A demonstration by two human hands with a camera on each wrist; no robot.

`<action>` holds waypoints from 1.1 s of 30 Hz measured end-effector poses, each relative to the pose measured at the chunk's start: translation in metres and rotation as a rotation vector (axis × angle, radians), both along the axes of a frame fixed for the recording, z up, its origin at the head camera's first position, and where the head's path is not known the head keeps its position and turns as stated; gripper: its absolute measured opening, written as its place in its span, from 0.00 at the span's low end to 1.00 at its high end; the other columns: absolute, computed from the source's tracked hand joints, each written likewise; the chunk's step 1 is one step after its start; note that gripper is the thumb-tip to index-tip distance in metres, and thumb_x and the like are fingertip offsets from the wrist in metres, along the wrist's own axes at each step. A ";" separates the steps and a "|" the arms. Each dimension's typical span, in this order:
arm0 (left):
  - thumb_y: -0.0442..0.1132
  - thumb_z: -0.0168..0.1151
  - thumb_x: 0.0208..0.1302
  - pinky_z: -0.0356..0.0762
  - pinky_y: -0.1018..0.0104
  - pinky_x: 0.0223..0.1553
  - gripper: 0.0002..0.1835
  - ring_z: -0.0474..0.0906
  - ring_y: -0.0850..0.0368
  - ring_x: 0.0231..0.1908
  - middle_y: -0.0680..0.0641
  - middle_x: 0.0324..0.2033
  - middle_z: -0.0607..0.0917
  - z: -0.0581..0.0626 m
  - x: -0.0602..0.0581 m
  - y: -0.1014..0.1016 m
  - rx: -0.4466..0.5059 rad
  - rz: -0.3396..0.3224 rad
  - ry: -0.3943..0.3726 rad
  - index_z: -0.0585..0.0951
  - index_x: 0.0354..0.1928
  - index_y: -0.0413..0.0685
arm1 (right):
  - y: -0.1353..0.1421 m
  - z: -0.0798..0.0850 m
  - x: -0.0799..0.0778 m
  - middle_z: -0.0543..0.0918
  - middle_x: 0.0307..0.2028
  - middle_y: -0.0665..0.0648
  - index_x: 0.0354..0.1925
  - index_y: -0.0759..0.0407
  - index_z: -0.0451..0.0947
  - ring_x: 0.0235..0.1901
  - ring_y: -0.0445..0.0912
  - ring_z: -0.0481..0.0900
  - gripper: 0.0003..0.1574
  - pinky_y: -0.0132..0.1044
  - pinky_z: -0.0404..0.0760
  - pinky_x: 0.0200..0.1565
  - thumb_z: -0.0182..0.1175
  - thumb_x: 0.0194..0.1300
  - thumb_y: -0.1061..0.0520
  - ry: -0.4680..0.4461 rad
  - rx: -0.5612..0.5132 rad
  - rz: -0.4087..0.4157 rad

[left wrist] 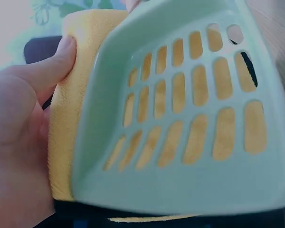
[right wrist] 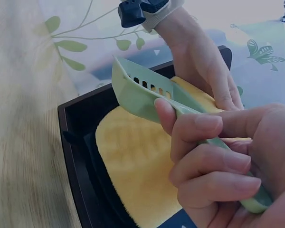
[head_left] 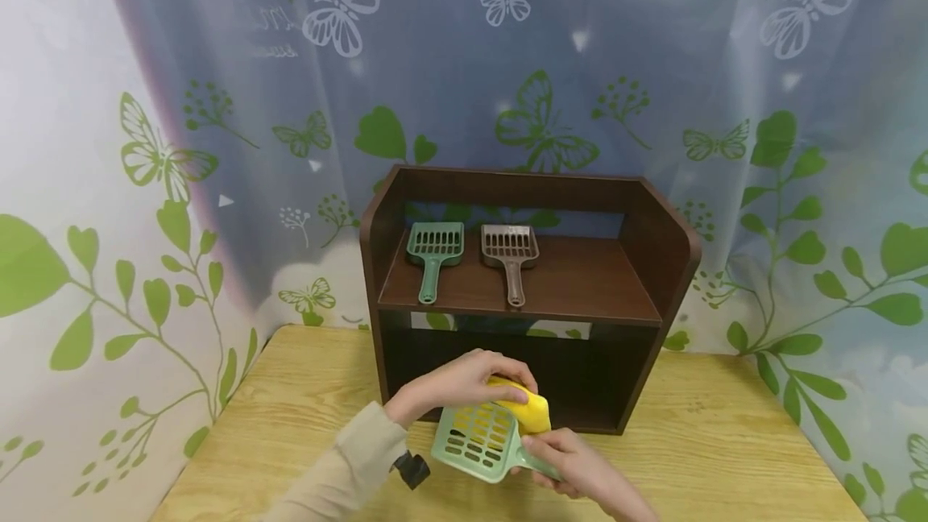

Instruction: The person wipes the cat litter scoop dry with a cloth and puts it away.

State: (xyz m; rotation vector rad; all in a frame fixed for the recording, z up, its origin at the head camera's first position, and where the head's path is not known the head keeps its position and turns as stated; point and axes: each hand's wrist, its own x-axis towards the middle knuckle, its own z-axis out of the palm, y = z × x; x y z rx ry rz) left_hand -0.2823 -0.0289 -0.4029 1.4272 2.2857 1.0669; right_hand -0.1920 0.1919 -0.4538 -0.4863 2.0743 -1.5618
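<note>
My right hand (head_left: 583,466) grips the handle of a light green slotted litter scoop (head_left: 471,461), its fingers curled round it in the right wrist view. My left hand (head_left: 467,381) holds a yellow cloth (head_left: 535,413) against the scoop's far side, close to where the handle begins. Through the slots the cloth shows yellow in the left wrist view, where the left thumb (left wrist: 64,57) presses on the folded cloth (left wrist: 64,142). From the right wrist view, the cloth (right wrist: 137,166) hangs down behind the scoop (right wrist: 137,97).
A dark brown two-tier shelf (head_left: 580,264) stands on the wooden table (head_left: 290,425) just beyond the hands. On its upper board lie a green litter scoop (head_left: 431,272) and a brown one (head_left: 513,276). A patterned curtain (head_left: 449,47) surrounds the table.
</note>
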 end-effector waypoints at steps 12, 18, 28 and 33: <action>0.49 0.58 0.74 0.73 0.71 0.48 0.09 0.74 0.68 0.39 0.65 0.43 0.85 0.003 -0.003 -0.007 -0.051 0.037 0.105 0.84 0.49 0.62 | 0.003 0.001 -0.002 0.72 0.20 0.49 0.45 0.75 0.81 0.13 0.34 0.55 0.30 0.24 0.56 0.16 0.46 0.82 0.48 0.076 -0.026 0.006; 0.48 0.58 0.75 0.78 0.69 0.46 0.09 0.79 0.67 0.38 0.61 0.42 0.86 0.000 -0.008 -0.024 0.017 0.182 0.048 0.84 0.49 0.60 | 0.014 0.003 -0.003 0.72 0.19 0.49 0.47 0.75 0.82 0.12 0.33 0.56 0.29 0.24 0.56 0.15 0.46 0.82 0.50 0.088 -0.012 -0.033; 0.46 0.57 0.77 0.79 0.69 0.39 0.13 0.82 0.60 0.37 0.50 0.43 0.88 -0.027 0.002 -0.034 0.233 0.531 -0.112 0.84 0.52 0.49 | 0.021 0.007 -0.005 0.69 0.19 0.49 0.50 0.76 0.79 0.11 0.35 0.55 0.32 0.26 0.56 0.15 0.43 0.83 0.47 0.033 -0.050 -0.141; 0.46 0.57 0.77 0.78 0.67 0.35 0.18 0.81 0.60 0.32 0.44 0.41 0.88 -0.040 0.012 -0.031 0.395 0.645 -0.323 0.82 0.54 0.38 | 0.017 0.006 -0.006 0.68 0.20 0.48 0.50 0.72 0.78 0.12 0.36 0.55 0.33 0.28 0.58 0.16 0.42 0.83 0.44 -0.029 -0.099 -0.242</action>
